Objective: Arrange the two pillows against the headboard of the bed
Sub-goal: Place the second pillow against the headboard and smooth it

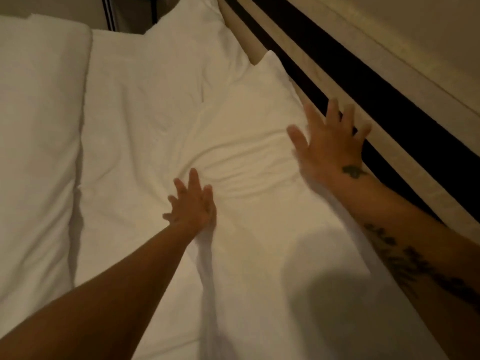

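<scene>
Two white pillows lie in a row along the headboard (324,63), which runs diagonally across the upper right. The near pillow (259,157) fills the middle of the view and is creased between my hands. My left hand (193,203) presses flat on its left part, fingers spread. My right hand (328,144) lies flat on its right edge, fingertips reaching the dark strip of the headboard. The far pillow (187,42) sits beyond it, one corner up against the headboard. Neither hand grips anything.
A white duvet (36,126) lies folded along the left side of the bed. A pale wall panel (415,48) rises behind the headboard. A dark gap with a thin upright frame (109,11) shows at the top left.
</scene>
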